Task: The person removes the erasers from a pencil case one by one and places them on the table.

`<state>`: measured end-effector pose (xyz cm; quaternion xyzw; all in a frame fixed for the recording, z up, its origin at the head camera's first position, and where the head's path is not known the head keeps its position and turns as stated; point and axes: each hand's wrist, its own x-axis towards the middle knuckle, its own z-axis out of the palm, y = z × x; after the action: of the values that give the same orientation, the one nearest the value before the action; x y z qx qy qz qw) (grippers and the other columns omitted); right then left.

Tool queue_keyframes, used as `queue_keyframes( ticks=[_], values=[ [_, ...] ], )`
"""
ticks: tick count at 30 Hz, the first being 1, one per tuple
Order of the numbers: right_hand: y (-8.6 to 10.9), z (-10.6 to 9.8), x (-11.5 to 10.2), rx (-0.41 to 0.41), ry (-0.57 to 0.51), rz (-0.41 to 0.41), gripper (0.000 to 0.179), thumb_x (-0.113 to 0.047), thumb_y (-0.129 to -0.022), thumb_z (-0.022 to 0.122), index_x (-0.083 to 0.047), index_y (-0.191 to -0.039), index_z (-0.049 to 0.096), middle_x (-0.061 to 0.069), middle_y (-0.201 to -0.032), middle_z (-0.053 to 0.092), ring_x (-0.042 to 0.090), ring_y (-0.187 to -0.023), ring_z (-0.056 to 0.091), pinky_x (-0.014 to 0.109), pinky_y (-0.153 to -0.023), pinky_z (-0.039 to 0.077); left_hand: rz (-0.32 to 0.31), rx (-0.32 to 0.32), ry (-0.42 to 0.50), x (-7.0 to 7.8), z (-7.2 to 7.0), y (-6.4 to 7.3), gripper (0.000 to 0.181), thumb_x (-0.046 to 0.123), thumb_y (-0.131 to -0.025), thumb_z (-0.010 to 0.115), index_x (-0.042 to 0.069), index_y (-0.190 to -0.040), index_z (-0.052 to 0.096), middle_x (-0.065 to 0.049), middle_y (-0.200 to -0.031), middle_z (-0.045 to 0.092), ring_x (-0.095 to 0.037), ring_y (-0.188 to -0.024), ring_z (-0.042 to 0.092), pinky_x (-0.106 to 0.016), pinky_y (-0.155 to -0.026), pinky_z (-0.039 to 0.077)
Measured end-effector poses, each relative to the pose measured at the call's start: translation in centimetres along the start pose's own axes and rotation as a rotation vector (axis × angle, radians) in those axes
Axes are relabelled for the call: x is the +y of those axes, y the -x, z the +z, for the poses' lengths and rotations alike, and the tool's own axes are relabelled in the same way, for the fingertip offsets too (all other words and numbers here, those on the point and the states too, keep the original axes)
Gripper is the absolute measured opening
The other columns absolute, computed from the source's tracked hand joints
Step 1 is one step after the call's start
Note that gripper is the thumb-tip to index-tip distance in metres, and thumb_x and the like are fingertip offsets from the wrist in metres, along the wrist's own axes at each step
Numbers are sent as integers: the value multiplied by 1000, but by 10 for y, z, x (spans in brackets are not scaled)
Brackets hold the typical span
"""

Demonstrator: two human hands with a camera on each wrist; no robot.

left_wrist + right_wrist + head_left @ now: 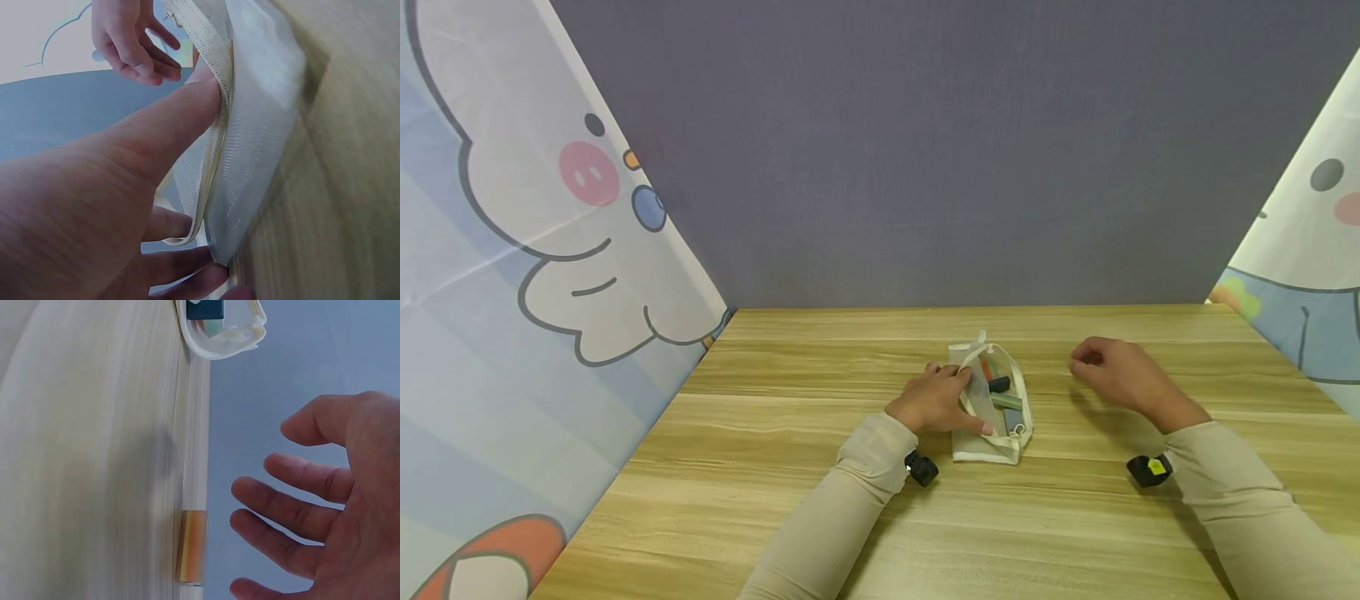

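A whitish mesh zip pouch [964, 446] lies on the wooden table with its mouth spread apart. Inside it are several small things, among them a black one [999, 384], a pale green striped one [1007, 400] and a grey one [1013, 419]. My left hand [931, 398] holds the pouch's left side. Its thumb reaches inside the zipper edge [220, 72], while other fingers touch the pouch's far end. Off to the right, my right hand [1116, 371] hovers above the table, fingers loosely bent and holding nothing. It is apart from the pouch.
Low in the right wrist view, a small orange-and-yellow thing [194, 547] shows at the table's far side. A grey-blue panel [925, 167] stands behind the table [760, 467]. Cartoon-printed sheets [512, 275] hang at both sides.
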<state>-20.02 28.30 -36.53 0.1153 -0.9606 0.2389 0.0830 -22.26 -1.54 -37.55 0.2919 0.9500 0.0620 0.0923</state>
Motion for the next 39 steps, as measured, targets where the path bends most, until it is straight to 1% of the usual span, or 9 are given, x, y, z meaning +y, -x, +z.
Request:
queue_keyframes(
  ticks=[9,17,21,29,34,39],
  values=[
    [0,2,-10,-7,-24,-27,28,-21,-100,61,2,-112,69,17,-104,71,39,-97,65,55,-81,49,10,2,3,0,0,0,101,74,-81,66,22,-160,29,-2,-159,35,-26,-136,39,-44,-99,44],
    [-1,7,-19,-10,-24,-38,25,-18,-98,61,2,-110,69,12,-97,72,33,-92,67,53,-81,51,7,4,5,0,-1,0,102,74,-81,66,22,-160,29,-2,-159,35,-26,-135,39,-44,-98,45],
    [-1,10,-20,-12,-24,-47,23,-17,-98,61,2,-109,70,10,-96,72,33,-91,67,53,-81,51,10,4,8,0,0,-1,102,74,-81,67,22,-160,29,-2,-159,35,-26,-136,38,-44,-98,45],
    [-2,15,-23,7,-35,-63,22,-17,-99,61,1,-109,70,14,-100,73,37,-96,67,55,-84,50,5,4,9,1,-1,-1,102,73,-81,67,22,-160,30,-2,-158,36,-26,-134,40,-44,-97,45],
    [-2,20,-29,2,-50,-69,22,-16,-99,63,2,-109,70,14,-101,72,37,-96,67,55,-83,51,-3,2,15,1,-1,-1,102,74,-80,67,22,-160,30,-1,-158,36,-25,-133,40,-43,-97,45],
    [-2,24,-36,-21,-34,-87,21,-17,-98,64,0,-109,70,13,-102,72,36,-97,67,53,-82,51,-6,3,19,0,0,-1,103,74,-79,67,22,-160,31,-1,-158,36,-25,-132,40,-43,-97,44]
  ],
)
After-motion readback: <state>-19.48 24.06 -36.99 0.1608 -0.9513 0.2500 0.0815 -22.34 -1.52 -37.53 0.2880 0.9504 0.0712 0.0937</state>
